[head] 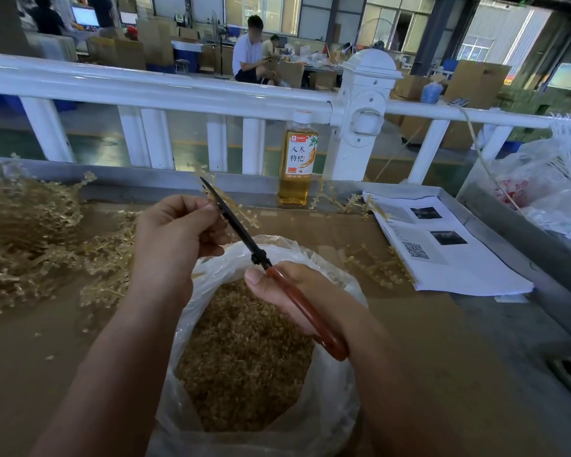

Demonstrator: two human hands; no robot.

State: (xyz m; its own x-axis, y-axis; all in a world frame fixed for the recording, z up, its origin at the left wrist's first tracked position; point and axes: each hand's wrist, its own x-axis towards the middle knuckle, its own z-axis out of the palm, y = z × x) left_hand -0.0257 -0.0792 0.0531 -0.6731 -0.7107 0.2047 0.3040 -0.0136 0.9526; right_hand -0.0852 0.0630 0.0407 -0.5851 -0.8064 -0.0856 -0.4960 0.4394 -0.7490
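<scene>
The tan plastic sprue (243,215) is pinched in the curled fingers of the left hand (175,235), up above the open plastic bag (338,407) of cut bits. The right hand (297,298) is wrapped round the red-handled scissors (244,239), black blades crossing the sprue. There's a heap of sprues (23,232) on the table (409,328) to the left, with a tea bottle (296,166) and printed sheets (442,255) to the right.

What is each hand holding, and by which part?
The right hand grips the black-bladed scissors by their red-brown handles; the left hand pinches a tan branched plastic strip partway along it.
</scene>
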